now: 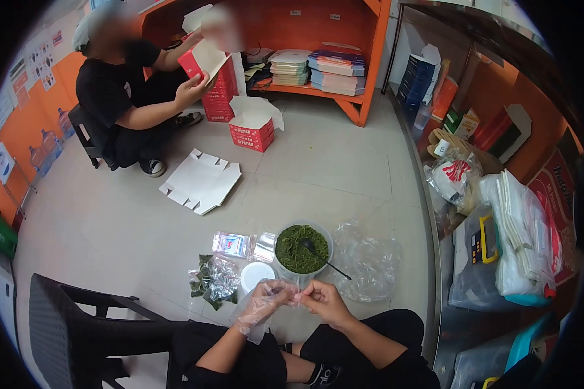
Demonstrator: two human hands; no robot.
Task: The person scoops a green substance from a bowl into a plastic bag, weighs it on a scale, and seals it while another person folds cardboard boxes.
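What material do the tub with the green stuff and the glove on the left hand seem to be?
Tub: probably clear plastic, since its wall looks translucent. Glove on the left hand: thin transparent plastic film, loose and crinkled, with skin showing through.

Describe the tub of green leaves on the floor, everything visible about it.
The tub is a round, clear plastic container standing upright on the pale floor, filled nearly to the rim with dark green dried leaves. A black spoon rests in the leaves, its handle sticking out over the right rim. A white lid lies beside it on the left.
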